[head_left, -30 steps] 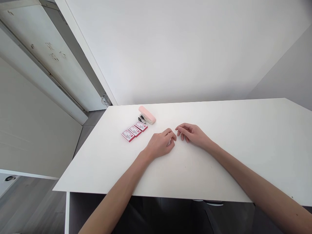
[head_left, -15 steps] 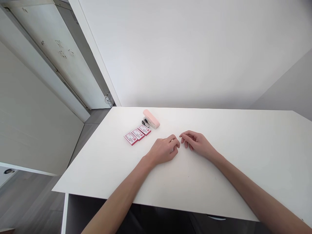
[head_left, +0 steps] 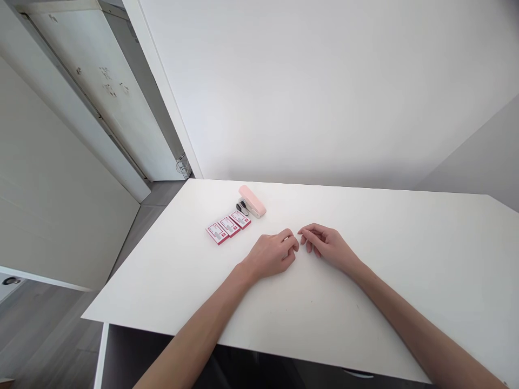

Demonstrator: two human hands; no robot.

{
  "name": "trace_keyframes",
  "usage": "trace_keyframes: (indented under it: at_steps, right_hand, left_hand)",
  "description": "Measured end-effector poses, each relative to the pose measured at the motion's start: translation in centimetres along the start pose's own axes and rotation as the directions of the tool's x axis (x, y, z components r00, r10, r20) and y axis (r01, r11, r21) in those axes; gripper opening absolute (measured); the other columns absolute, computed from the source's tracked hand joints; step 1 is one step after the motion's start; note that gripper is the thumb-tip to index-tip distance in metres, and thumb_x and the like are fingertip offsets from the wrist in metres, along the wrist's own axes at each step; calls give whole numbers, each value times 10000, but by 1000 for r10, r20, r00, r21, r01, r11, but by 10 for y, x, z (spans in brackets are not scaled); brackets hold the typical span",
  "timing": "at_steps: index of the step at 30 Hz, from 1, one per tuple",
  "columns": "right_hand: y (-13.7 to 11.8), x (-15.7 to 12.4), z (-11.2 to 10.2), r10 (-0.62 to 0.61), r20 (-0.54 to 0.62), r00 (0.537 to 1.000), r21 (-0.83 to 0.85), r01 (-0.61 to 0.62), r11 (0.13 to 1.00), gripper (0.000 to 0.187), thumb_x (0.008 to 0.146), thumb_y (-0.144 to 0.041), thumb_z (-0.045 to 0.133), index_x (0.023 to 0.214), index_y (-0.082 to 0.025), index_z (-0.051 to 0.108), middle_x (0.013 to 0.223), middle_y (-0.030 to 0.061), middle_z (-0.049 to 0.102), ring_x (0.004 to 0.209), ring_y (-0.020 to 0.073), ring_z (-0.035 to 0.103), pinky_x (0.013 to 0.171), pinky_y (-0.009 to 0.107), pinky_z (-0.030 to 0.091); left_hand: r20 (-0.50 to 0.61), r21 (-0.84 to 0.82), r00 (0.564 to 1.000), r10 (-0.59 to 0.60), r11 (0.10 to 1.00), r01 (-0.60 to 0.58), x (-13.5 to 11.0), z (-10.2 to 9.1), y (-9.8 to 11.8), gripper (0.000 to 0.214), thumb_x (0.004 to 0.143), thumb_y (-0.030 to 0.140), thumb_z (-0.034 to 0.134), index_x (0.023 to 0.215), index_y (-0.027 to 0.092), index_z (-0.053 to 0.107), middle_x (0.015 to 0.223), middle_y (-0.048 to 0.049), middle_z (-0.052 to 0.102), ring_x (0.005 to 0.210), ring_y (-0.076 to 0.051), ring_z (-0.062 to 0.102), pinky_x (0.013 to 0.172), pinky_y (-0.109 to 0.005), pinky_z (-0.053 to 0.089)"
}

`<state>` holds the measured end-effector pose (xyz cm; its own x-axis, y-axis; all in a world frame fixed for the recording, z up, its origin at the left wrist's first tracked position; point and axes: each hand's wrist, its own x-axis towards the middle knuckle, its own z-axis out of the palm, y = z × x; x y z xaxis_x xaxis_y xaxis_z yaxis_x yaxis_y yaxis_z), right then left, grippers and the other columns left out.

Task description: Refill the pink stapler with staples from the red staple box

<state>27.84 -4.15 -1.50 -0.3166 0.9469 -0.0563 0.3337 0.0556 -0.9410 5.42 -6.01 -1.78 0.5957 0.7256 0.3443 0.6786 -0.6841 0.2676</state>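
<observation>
My left hand (head_left: 273, 253) rests on the white table (head_left: 413, 259), its fingers curled under into a loose fist with nothing in it. My right hand (head_left: 326, 246) lies just to its right, fingertips almost meeting the left's, fingers bent and slightly apart, empty. Beyond the left hand, three small red-and-white staple boxes (head_left: 227, 226) lie side by side in a row. A pink stapler (head_left: 252, 201) lies behind them, with a small black-and-silver item (head_left: 242, 207) against it. Neither hand touches these.
The table stands against a plain white wall (head_left: 308, 97). To the left the tabletop ends over grey floor (head_left: 60, 329), with a pale door (head_left: 93, 92) and a white panel (head_left: 48, 210) beyond. The table's near edge runs under my forearms.
The view has shifted a little, so everything sits slightly lower and to the right. Both hands stay in place on the table, with only slight finger movement.
</observation>
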Motion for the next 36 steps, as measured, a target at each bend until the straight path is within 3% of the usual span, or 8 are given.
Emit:
trace_keyframes:
  at_steps: [16, 36]
  right_hand:
    - [0, 0, 0, -18, 1, 1000, -22, 18, 1000, 458, 990, -684, 585, 963, -247, 717, 798, 25, 716, 603, 141, 524, 624, 315, 466]
    - [2, -4, 1, -38, -4, 999, -43, 37, 998, 519, 964, -734, 575, 988, -236, 722, 830, 49, 730, 631, 161, 538, 619, 326, 475]
  left_hand:
    - [-28, 14, 1000, 13, 1000, -13, 0, 3, 0, 191, 941, 136, 449, 999, 213, 614, 1047, 4, 707, 560, -81, 483, 534, -281, 317]
    - [25, -23, 999, -48, 999, 48, 1, -2, 3, 188, 937, 158, 457, 1003, 216, 623, 1062, -8, 698, 576, -91, 517, 552, -277, 349]
